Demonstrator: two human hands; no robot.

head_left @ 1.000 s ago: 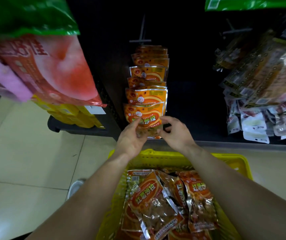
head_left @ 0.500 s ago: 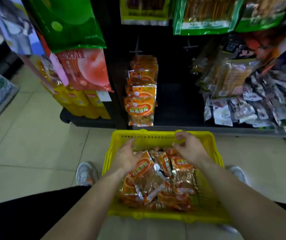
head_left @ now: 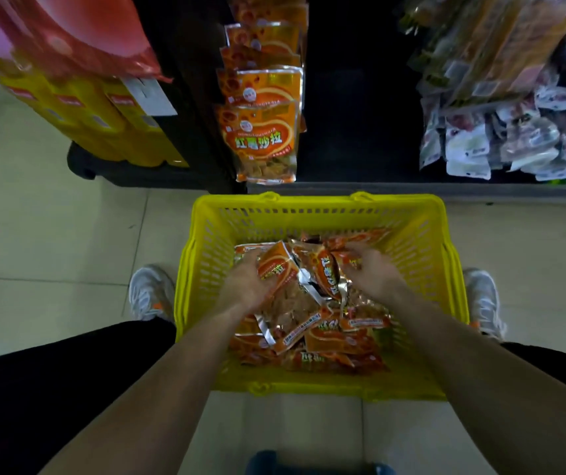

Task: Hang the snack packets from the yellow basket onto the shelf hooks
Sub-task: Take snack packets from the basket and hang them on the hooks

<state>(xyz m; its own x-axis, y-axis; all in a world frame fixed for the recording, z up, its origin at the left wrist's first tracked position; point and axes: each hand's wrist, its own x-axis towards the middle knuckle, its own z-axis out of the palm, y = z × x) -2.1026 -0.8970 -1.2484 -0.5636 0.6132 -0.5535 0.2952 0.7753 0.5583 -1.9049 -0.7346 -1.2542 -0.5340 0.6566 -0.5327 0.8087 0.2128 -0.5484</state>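
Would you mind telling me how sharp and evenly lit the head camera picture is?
Head view: dim overall, shelf back nearly black; the yellow basket and front hanging packet read fairly sharp; the red bag top left and pale packets at right are smeared; the wide lens stretches the edges.

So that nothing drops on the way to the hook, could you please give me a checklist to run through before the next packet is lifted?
1. Left hand grips an orange packet: ok.
2. Right hand has a grip on the neighbouring packet: cannot tell.
3. Only one packet will come up: cannot tell, the packets overlap.
4. Hang hole facing up: cannot tell.
5. Yellow basket stands right below the hanging row: ok.
6. Free room on the hook: cannot tell, the hook is hidden.
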